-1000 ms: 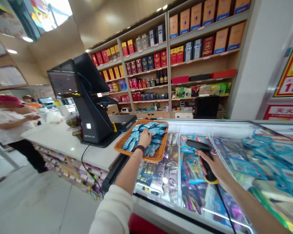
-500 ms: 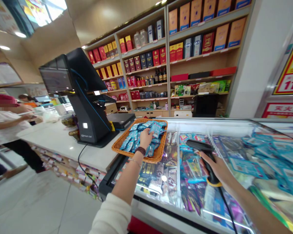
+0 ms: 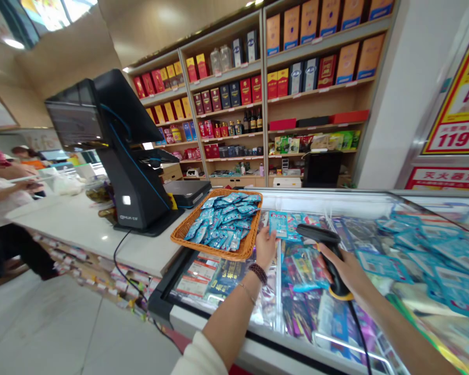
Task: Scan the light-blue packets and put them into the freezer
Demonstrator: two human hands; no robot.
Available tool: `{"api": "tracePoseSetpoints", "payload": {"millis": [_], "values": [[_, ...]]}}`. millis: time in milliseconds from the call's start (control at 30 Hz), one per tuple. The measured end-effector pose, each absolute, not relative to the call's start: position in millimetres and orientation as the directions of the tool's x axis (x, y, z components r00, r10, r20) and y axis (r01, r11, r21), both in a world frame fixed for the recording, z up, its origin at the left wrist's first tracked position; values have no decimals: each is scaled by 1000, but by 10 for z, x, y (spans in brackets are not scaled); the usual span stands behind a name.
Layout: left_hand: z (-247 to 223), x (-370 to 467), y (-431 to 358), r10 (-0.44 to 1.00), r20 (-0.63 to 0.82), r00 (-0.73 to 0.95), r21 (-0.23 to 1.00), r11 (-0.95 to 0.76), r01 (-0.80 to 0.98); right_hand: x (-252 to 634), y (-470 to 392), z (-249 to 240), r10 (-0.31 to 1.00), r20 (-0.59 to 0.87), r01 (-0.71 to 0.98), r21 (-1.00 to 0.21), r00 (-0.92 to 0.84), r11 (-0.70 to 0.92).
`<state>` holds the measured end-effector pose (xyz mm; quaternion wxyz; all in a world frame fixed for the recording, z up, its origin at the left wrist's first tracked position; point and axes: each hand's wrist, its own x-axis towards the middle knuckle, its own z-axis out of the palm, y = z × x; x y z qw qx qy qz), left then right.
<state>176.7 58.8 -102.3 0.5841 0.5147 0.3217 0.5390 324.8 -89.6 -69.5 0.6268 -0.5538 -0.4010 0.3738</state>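
Observation:
My left hand [image 3: 266, 246] is closed on a small blue snack packet [image 3: 278, 223], just right of the wicker basket. Several similar blue packets [image 3: 222, 219] lie heaped in that orange-brown wicker basket [image 3: 179, 237]. In my right hand [image 3: 346, 271] is a black barcode scanner [image 3: 323, 235], its fingers wrapped round the handle. The scanner's head points left, toward the held packet, with a gap between them. A black cord hangs from the handle's yellow-ringed base.
Beneath both hands is a glass-topped freezer [image 3: 254, 333] with packaged goods inside. More blue packets [image 3: 445, 255] lie at the right. A dark checkout terminal [image 3: 136, 177] stands on the white counter [image 3: 74, 224]. Boxed goods fill the back shelves [image 3: 226, 73]. A person [image 3: 8, 203] stands far left.
My left hand has lifted a blue packet out of the basket and moved it right, toward the scanner. My right hand keeps hold of the scanner. The view has shifted slightly.

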Motion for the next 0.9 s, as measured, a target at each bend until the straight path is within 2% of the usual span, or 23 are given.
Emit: {"api": "tracePoseSetpoints", "payload": {"millis": [333,667,900], "values": [[-1076,1744,585,975,149,164,937,-86,-339,3198,-962,-645,938,94,154,-987,333,45],[-1053,1730,561,969,178,169,932,-111,-344,3219,-968,-655,939,92,162,-986,332,39],[-1051,1758,555,968,187,169,950,-134,-282,3323,-949,-682,916,124,69,-992,382,105]]}}
